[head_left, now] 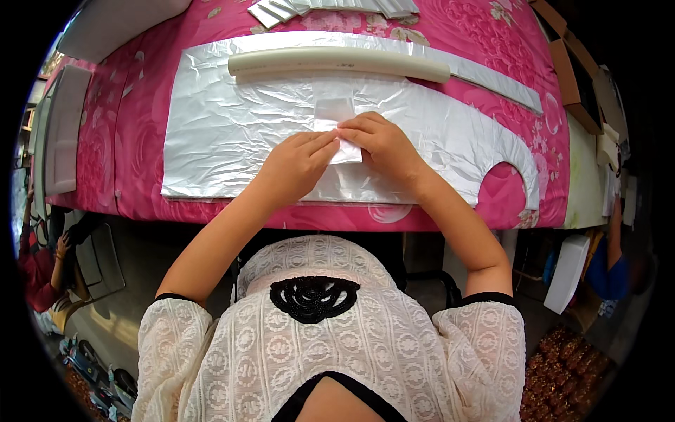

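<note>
A small folded piece of silver film (347, 152) lies between my two hands, above a large flat silver sheet (211, 133). My left hand (299, 160) is closed, its fingertips pinching the piece's left edge. My right hand (383, 144) has its fingers bent together on the piece's right and upper part, thumb hidden. Both sets of fingertips meet near the piece's middle. The large sheet is wrinkled, with a curved cutout at its right end. Across its far side rests a long cream tube (337, 63).
A narrow silver strip (499, 86) extends right past the tube on the pink flowered tablecloth (140, 133). Several folded silver pieces (330, 5) lie at the far edge. A cardboard box (575, 88) stands at the right. Other people (46, 267) sit at the far left and right.
</note>
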`<state>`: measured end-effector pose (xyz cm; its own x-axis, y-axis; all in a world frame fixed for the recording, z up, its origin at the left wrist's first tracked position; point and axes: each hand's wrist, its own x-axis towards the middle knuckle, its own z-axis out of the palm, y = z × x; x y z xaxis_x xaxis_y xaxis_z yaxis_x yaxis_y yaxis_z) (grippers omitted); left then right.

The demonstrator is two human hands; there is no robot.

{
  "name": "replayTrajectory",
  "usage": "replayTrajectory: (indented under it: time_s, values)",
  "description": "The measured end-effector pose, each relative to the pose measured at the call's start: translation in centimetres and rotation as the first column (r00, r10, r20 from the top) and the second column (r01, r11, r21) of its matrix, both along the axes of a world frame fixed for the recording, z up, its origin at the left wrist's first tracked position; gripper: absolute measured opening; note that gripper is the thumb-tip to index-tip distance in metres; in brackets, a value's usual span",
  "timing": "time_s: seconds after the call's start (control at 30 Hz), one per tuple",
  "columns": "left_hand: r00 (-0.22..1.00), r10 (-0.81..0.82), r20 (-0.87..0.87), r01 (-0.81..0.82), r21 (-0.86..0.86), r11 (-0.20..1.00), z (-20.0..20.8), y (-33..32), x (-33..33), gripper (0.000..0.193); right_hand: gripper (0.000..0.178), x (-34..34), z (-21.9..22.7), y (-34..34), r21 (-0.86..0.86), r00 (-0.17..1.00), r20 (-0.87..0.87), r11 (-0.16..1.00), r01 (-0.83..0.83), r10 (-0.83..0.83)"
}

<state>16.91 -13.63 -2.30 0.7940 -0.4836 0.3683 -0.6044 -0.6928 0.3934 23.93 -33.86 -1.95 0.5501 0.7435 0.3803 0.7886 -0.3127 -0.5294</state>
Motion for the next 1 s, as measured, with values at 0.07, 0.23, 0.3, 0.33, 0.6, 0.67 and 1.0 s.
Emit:
replayTrajectory:
  time_s: [0.07, 0.23, 0.3, 0.33, 0.6, 0.67, 1.0]
  values:
    - [0.999, -0.036, -0.011, 0.036, -0.023, 0.999, 0.1, 0.2, -1.4, 0.044, 0.03, -1.9, -0.2, -0.3, 0.06, 1.0, -0.005, 0.998, -0.01, 0.01]
    - [0.997, 0.04, -0.063, -0.042, -0.028, 0.999, 0.1, 0.3, -2.9, 0.046, 0.033, -3.1, -0.6, -0.8, 0.063, 0.999, -0.036, 0.998, 0.008, -0.006]
    - [0.991, 0.08, -0.103, -0.09, -0.095, 0.991, 0.1, 0.1, -2.9, 0.042, 0.027, -2.9, -0.5, -0.7, 0.07, 0.993, -0.094, 0.994, 0.081, -0.075]
    - [0.985, 0.097, -0.141, -0.118, -0.145, 0.982, 0.0, 0.1, -2.8, 0.039, 0.024, -2.8, -0.4, -0.5, 0.071, 0.986, -0.123, 0.99, 0.118, -0.108]
    - [0.722, 0.397, -0.567, -0.635, -0.314, 0.706, 0.5, -1.6, -0.7, 0.048, 0.032, 0.7, 1.8, 1.4, -0.323, 0.593, -0.679, 0.902, 0.287, -0.432]
    - [0.696, 0.445, -0.563, -0.641, -0.208, 0.739, 0.9, -1.4, 0.0, 0.056, 0.033, 1.6, 1.8, 1.7, -0.399, 0.526, -0.711, 0.884, 0.244, -0.466]
    - [0.679, 0.424, -0.599, -0.602, -0.124, 0.789, 2.1, 1.0, 0.8, 0.063, 0.032, 1.7, 2.6, 2.5, -0.505, 0.543, -0.64, 0.83, 0.237, -0.544]
